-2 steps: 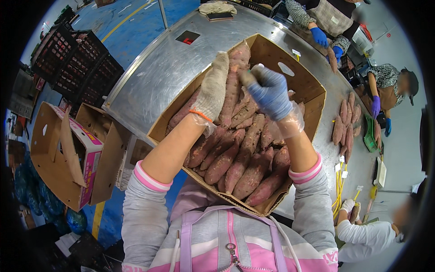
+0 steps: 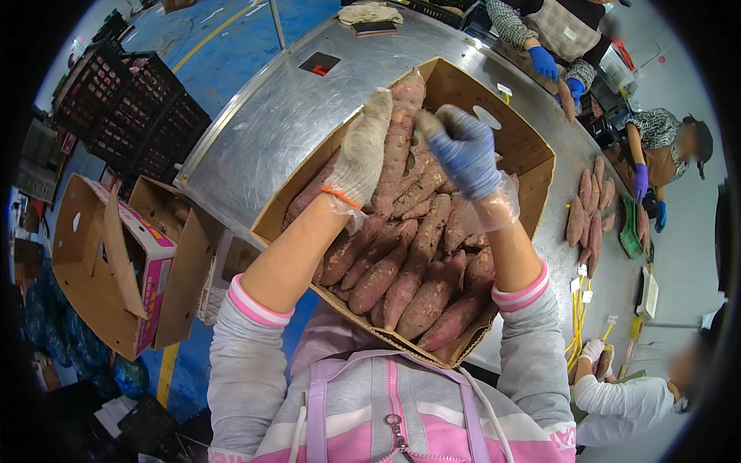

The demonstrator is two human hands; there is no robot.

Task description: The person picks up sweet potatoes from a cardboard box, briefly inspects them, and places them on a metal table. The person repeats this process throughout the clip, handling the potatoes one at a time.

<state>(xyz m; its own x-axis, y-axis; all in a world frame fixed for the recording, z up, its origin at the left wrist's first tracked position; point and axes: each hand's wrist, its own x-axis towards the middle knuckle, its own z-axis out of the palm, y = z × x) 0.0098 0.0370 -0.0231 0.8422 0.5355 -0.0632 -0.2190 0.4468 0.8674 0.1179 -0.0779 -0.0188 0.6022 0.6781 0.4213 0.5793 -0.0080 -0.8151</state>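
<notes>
A cardboard box (image 2: pixel 532 154) full of reddish-purple sweet potatoes (image 2: pixel 409 282) stands in front of me on the metal table. My left hand (image 2: pixel 364 150), in a whitish knit glove with an orange cuff edge, grips a long sweet potato (image 2: pixel 407 91) along its left side, near the box's far end. Its fingertips are partly hidden. Just right of that sweet potato is my right hand (image 2: pixel 465 150), in a blue glove with a clear plastic cuff. Its fingers are curled in toward the thumb. What they hold, if anything, cannot be made out.
Open cardboard boxes (image 2: pixel 96 289) stand at left, near stacked black crates (image 2: pixel 127 116). The metal table (image 2: pixel 255 127) has a square hole. More sweet potatoes (image 2: pixel 593 208) and a green tray (image 2: pixel 631 231) lie at right, where co-workers with gloved hands stand.
My right hand has shifted slightly and turned, its fingers a little higher over the sweet potato. The left hand stays in place.
</notes>
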